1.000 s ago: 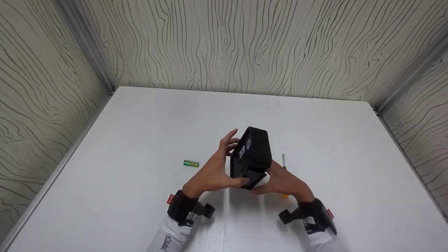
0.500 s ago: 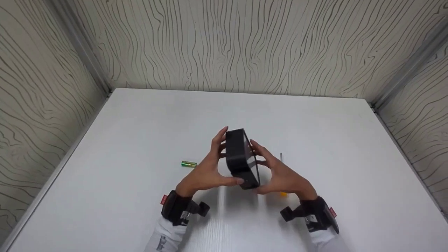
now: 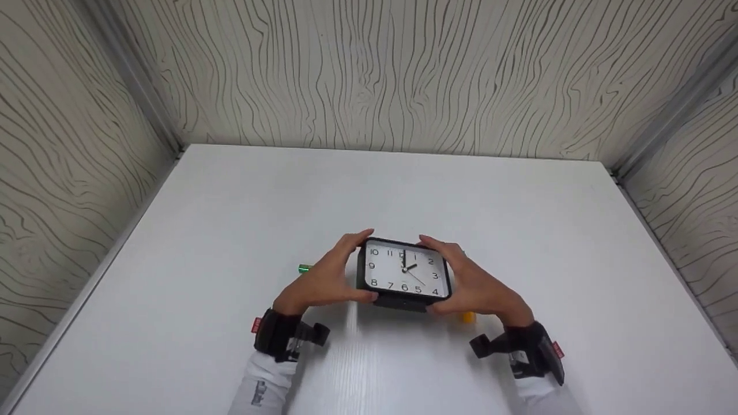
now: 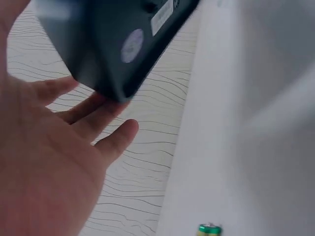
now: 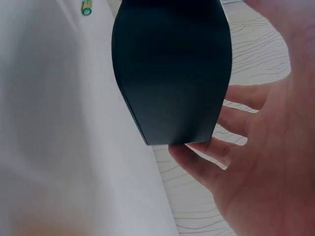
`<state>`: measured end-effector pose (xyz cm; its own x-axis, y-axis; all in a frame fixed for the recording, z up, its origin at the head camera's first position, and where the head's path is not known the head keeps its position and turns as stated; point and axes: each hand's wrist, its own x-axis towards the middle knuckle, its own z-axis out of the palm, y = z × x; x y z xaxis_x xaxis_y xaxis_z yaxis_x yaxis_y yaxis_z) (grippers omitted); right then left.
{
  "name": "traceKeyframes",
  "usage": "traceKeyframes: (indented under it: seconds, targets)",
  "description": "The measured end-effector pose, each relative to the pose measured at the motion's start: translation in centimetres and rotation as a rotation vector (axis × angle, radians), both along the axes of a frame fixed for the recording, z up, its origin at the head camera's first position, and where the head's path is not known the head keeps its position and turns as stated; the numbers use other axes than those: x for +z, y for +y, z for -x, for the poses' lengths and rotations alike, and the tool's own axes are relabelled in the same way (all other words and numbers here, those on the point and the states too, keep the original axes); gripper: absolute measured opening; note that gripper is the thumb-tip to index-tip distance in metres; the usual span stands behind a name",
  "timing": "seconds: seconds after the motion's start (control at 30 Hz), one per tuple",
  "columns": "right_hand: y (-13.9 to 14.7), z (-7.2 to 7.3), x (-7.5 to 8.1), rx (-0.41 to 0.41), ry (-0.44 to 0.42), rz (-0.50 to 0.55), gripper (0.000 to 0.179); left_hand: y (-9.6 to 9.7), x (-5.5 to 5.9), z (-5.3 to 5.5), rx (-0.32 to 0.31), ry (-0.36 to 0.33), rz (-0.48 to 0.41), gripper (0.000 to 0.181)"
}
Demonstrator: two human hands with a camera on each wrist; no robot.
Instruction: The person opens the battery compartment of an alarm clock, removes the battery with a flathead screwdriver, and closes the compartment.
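Both hands hold a black rectangular clock between them, its white dial facing up toward the head camera. The left hand grips its left side, thumb at the lower edge and fingers at the upper edge. On the other side the right hand grips the clock the same way. In the left wrist view the clock's back shows a round sticker and a white label. The right wrist view has the clock's smooth black side with fingers along its edge. A green battery lies by the left hand, partly hidden.
An orange handle shows from under the right hand; the rest of that tool is mostly hidden. The white table is bounded by wood-patterned panels at the back and sides.
The clock has been turned in both hands: first its back showed, then its side, and now its dial faces the head camera. The left hand has shifted left, covering part of the battery.
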<state>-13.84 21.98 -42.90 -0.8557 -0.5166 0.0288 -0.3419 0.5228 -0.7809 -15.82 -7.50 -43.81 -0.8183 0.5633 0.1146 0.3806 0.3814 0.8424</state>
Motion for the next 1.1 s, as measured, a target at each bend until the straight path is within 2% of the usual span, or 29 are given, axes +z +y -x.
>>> traceKeyframes:
  seconds: [0.13,0.37,0.77,0.9,1.1]
  targets:
    - [-0.2,0.2,-0.7,-0.005,0.049,-0.115,0.112,0.2,-1.2,0.3,-0.03,-0.031,0.132,0.107]
    - [-0.6,0.6,-2.1,0.015,0.092,-0.22,0.112,0.9,-2.6,0.4,-0.03,-0.059,0.25,0.108]
    - [-0.1,0.8,-3.3,0.005,0.041,-0.282,0.113,2.1,-3.6,0.7,-0.019,-0.078,0.297,0.108]
    - [0.0,0.8,-3.8,0.012,0.034,-0.283,0.113,2.3,-3.8,0.7,-0.012,-0.087,0.323,0.108]
    - [0.3,1.0,-4.0,0.012,0.034,-0.272,0.113,2.6,-4.0,0.9,-0.005,-0.098,0.314,0.108]
